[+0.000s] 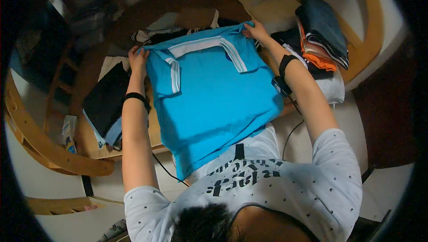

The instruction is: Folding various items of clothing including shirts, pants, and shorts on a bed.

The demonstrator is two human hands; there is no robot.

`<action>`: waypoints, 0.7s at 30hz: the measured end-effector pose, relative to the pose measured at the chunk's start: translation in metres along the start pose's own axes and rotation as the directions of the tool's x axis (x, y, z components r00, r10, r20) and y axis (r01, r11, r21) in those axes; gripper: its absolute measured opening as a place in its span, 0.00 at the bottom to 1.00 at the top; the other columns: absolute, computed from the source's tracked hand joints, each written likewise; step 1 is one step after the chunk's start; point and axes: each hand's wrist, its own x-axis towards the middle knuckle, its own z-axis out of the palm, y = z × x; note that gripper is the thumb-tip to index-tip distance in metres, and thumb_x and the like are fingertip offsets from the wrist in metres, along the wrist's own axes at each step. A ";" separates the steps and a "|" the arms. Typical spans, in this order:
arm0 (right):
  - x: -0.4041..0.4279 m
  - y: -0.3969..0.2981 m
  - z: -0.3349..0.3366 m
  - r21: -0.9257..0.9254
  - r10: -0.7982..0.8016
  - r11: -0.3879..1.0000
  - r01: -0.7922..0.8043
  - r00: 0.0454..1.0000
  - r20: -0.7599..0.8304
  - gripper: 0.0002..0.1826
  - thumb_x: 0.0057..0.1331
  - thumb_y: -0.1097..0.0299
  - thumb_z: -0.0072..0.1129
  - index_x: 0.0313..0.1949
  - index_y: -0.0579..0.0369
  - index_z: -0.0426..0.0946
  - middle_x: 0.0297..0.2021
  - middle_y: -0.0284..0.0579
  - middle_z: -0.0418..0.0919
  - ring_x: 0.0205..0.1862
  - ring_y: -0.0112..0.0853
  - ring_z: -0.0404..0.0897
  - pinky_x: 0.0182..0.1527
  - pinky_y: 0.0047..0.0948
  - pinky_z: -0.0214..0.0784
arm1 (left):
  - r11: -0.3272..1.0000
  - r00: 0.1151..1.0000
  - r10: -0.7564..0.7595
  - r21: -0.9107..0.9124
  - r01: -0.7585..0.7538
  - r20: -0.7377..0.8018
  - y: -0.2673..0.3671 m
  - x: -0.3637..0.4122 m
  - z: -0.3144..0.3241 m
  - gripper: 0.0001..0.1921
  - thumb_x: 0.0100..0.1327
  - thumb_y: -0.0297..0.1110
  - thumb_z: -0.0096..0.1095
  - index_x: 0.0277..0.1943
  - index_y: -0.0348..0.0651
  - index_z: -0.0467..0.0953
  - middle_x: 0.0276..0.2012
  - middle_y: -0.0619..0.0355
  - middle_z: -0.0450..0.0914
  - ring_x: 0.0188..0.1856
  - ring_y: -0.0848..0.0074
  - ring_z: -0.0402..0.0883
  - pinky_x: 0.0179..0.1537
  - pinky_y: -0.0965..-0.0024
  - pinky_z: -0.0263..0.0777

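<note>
A bright blue shirt point(214, 94) with white-striped trim hangs spread between my hands, its lower part draped over my lap. My left hand point(137, 58) pinches the upper left corner of the cloth. At the upper right corner, my right hand point(255, 32) grips the fabric between thumb and fingers. The sleeves are folded in over the body of the shirt, and the white trim point(197, 46) runs in an arch below the top edge. A dark fold of cloth point(107, 98) lies just left of my left forearm.
Folded clothes point(321, 41), with jeans on top and an orange piece below, are stacked at the right. A beige cushion point(267, 2) lies behind. Curved wooden rails point(67, 155) bound the wooden surface. Black cables point(294, 128) hang near both arms.
</note>
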 end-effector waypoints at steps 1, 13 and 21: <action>0.013 0.007 -0.012 -0.172 -0.142 0.976 0.133 0.989 -0.042 0.20 0.71 0.58 0.55 0.54 0.58 0.65 0.37 0.49 0.82 0.33 0.31 0.83 0.36 0.29 0.78 | 0.998 0.998 0.058 -0.012 -0.058 0.014 0.007 0.013 0.011 0.25 0.66 0.23 0.56 0.63 0.33 0.57 0.57 0.44 0.66 0.51 0.62 0.76 0.51 0.63 0.79; -0.048 -0.008 0.022 0.217 0.147 0.965 -0.144 0.989 0.003 0.17 0.62 0.55 0.66 0.33 0.52 0.69 0.32 0.35 0.73 0.36 0.29 0.75 0.41 0.37 0.77 | 0.928 0.907 -0.353 -0.210 0.308 -0.231 -0.034 -0.041 -0.044 0.20 0.59 0.23 0.62 0.55 0.39 0.69 0.46 0.49 0.75 0.43 0.64 0.78 0.39 0.61 0.77; -0.167 0.017 -0.008 0.277 0.141 0.941 -0.196 0.968 0.206 0.19 0.59 0.71 0.68 0.24 0.47 0.61 0.27 0.32 0.66 0.31 0.25 0.71 0.30 0.31 0.80 | 0.942 0.898 -0.323 -0.005 0.337 -0.300 -0.013 -0.218 -0.076 0.29 0.56 0.24 0.65 0.60 0.46 0.62 0.46 0.58 0.74 0.48 0.71 0.74 0.44 0.60 0.70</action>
